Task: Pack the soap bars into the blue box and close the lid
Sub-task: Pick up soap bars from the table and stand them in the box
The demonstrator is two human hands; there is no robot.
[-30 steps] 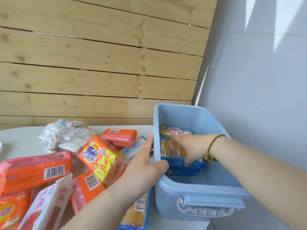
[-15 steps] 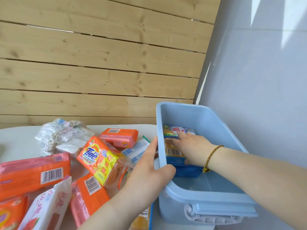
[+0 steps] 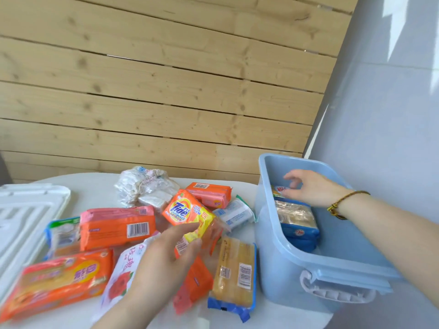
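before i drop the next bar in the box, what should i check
1. blue box open on top: ok
2. Free space beside the packed bars: ok
3. right hand out of the box: not ok, it hovers over the packed bars
4. left hand gripping the Tide bar: cannot tell, blurred
5. white lid lying ready on the table: ok

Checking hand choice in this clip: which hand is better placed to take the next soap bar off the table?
Left. The left hand is over the loose bars, with its fingers at the Tide bar. The right hand is inside the blue box, away from the pile, holding nothing.
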